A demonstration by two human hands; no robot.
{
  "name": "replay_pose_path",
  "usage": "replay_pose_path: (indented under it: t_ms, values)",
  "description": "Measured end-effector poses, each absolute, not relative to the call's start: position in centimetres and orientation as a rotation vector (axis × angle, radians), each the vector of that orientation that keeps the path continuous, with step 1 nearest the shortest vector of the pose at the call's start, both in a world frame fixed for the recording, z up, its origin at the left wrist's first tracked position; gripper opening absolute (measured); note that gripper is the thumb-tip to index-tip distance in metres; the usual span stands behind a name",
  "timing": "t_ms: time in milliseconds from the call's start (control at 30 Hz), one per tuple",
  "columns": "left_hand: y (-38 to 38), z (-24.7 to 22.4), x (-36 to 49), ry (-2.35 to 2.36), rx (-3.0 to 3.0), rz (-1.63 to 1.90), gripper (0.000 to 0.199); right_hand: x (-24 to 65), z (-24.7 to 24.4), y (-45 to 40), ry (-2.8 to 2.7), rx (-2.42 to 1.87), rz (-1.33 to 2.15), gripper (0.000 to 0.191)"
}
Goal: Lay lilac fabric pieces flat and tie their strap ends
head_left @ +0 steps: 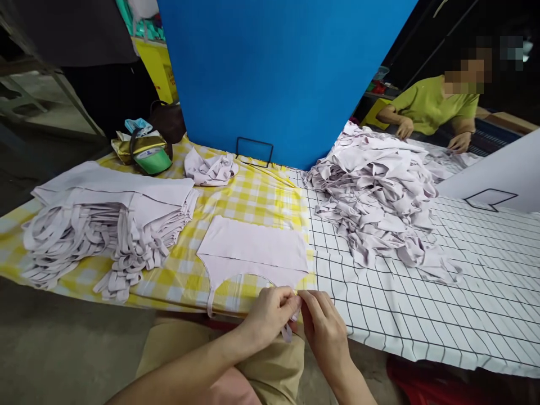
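A pale lilac strappy top (255, 244) lies spread flat on the yellow checked cloth, its straps toward me. One strap hangs over the table's front edge on the left. At the right strap, the fingers of my left hand (272, 312) are closed in a pinch on the fabric. My right hand (327, 329) meets it there, fingertips pressed together on the same strap. A short strap end (287, 333) dangles below my fingers. Exactly what the fingertips pinch is partly covered by the hands.
To the left stands a neat stack of similar tops (113, 188). A loose heap of lilac tops (375, 180) lies on the white grid cloth (379, 315). Beyond are a crumpled top (210, 167), a green ribbon roll (154, 161), a blue panel (274, 73) and a co-worker (436, 104).
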State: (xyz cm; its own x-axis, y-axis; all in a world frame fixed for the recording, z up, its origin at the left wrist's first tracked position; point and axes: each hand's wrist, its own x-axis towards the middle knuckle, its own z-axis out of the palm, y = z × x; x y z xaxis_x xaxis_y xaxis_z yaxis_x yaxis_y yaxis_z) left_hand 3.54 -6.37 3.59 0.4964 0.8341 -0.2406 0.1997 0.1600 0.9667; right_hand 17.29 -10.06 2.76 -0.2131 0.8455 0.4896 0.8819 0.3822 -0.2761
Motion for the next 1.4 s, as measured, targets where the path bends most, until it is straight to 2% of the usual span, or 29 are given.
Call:
replay_pose_path:
  t_ms: [133,233,433,633,967,1400]
  values:
    - [-3.4,2.4,2.1,1.236,1.996,0.649,0.007,17.2,2.5,-9.0,-1.864,-1.558,0.164,0.018]
    - [-0.9,1.2,1.1,1.239,2.356,0.562,0.015,17.2,2.2,-8.1,-1.717,-1.597,0.37,0.017]
    - [1.6,0.3,0.8,1.067,2.735,0.335,0.007,16.8,1.3,-5.7,-1.597,-1.672,0.56,0.019]
    - [2.5,-0.1,1.0,1.084,2.58,0.463,0.011,16.3,1.5,-3.2,-1.607,-1.69,0.661,0.024]
    - [3.7,-1.3,1.2,1.08,2.291,0.605,0.008,15.8,1.0,-1.4,-1.683,-1.735,0.632,0.024]
    - [4.1,-0.9,1.2,1.088,2.195,0.581,0.007,16.1,0.7,-1.1,-1.492,-1.753,0.769,0.019]
